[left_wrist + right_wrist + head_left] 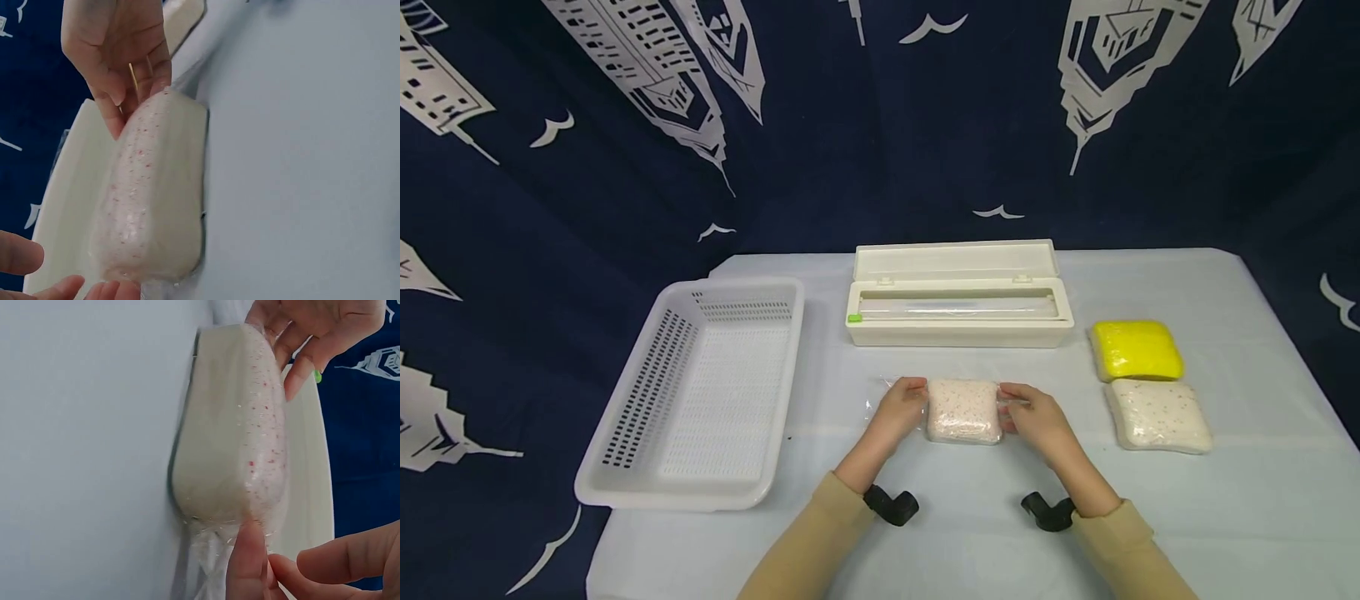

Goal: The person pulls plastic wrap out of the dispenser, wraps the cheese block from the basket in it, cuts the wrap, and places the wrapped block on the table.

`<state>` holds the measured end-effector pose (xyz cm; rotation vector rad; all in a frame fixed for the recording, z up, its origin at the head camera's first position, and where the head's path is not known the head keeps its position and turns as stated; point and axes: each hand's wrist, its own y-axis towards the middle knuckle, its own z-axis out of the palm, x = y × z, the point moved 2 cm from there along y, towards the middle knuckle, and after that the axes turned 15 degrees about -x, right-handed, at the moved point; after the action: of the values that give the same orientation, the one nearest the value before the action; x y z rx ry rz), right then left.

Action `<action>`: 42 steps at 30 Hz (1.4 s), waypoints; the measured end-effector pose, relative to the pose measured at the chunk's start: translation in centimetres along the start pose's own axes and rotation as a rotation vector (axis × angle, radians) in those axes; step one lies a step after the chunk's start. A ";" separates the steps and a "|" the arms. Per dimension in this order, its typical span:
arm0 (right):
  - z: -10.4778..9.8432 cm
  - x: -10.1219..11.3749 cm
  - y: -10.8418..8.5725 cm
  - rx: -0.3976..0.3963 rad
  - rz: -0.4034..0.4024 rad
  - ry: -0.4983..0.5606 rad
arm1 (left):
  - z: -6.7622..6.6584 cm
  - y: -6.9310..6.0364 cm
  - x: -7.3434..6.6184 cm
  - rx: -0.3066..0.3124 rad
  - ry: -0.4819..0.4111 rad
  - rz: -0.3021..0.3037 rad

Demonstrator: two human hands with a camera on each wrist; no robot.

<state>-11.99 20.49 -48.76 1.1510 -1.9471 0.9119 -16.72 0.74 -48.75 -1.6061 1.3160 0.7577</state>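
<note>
A white block with red specks [964,410], wrapped in clear film, lies flat on the table between the two hands. My left hand [904,408] touches its left end; in the left wrist view, the thumb [22,253] stands apart from the fingertips [112,292] at the block's end. At the right end is my right hand [1036,419]. One of its fingers [247,562] presses on the film there, with the thumb held away. Loose film [211,559] sticks out, gathered and crumpled, beside that finger.
Behind the block stands a white film dispenser [962,337] with its lid raised and a film roll inside. On the left is a white perforated basket [782,392]. A yellow wrapped block [1137,350] and another speckled block [1161,417] lie at right.
</note>
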 end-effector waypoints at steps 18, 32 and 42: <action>1.1 -0.7 -0.5 -0.023 0.054 0.044 | 1.2 -0.4 1.8 0.007 -0.095 -0.010; -0.8 -1.7 -2.0 -0.142 -0.111 -0.083 | -0.2 -1.9 2.3 -0.069 0.108 0.233; -0.4 -3.2 -3.6 -0.159 -0.349 -0.292 | -0.2 -3.6 3.7 -0.031 0.195 0.313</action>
<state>-7.43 20.87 -50.44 1.5330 -1.9137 0.4162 -12.35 -0.88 -51.00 -1.5474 1.7320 0.8261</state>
